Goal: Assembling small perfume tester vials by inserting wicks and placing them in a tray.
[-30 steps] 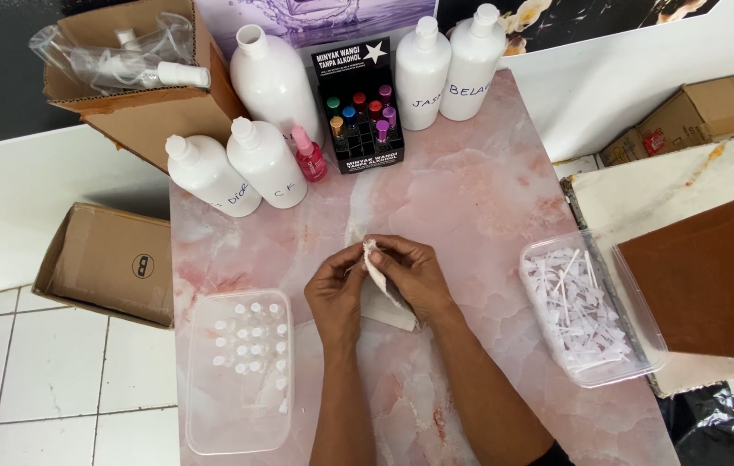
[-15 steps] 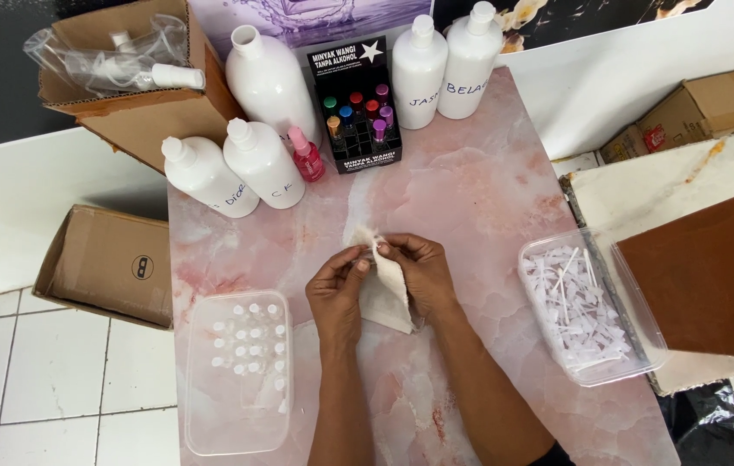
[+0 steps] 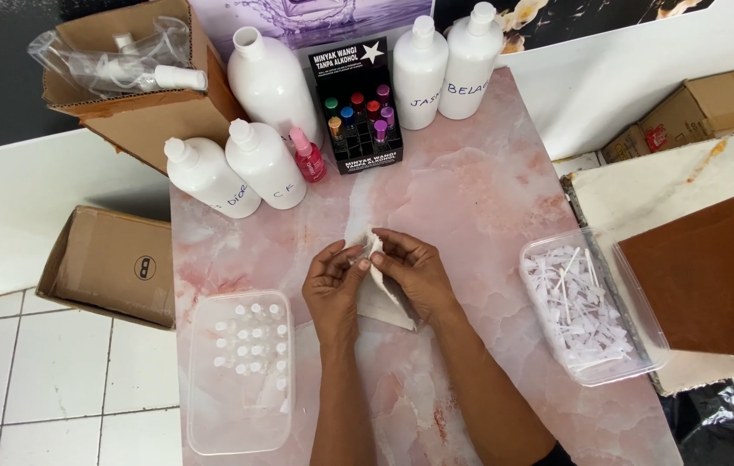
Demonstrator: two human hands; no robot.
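Observation:
Both my hands meet at the middle of the pink marble table (image 3: 488,198). My left hand (image 3: 332,285) and my right hand (image 3: 412,269) pinch the top of a small clear plastic bag (image 3: 377,289) that lies between them, its lower part resting on the table. A small clear item seems held at the fingertips, too small to make out. Left of my left arm stands a clear tray (image 3: 239,380) with several small clear bottles. On the right stands a clear tub (image 3: 589,306) full of white sticks.
At the back stand several white bottles (image 3: 270,82), a small pink bottle (image 3: 308,157) and a black display box of coloured vials (image 3: 357,108). Cardboard boxes sit at the back left (image 3: 138,73), lower left (image 3: 112,263) and right (image 3: 712,108). A brown board (image 3: 712,267) lies at right.
My hands have stayed at the table's middle, working the top of the bag; the fingers shifted slightly. The view has tilted a little.

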